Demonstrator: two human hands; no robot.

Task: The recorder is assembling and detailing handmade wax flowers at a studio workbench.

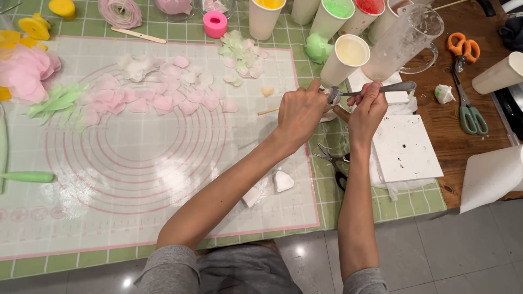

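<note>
Scissors (333,162) below hands, perhaps touching.

Two bare forearms, grey sleeves pushed above elbows, no rings, no watch

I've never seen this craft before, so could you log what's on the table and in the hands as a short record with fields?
Left hand: pinching something small by the spoon's bowl; too small to identify
Right hand: holding a metal spoon by its handle
Nearest cup: paper cup of cream-coloured liquid, tilted
Mat: translucent mat with pink rings
On mat: pale pink petals, green leaves
Right side: white slab, orange-handled scissors
</note>
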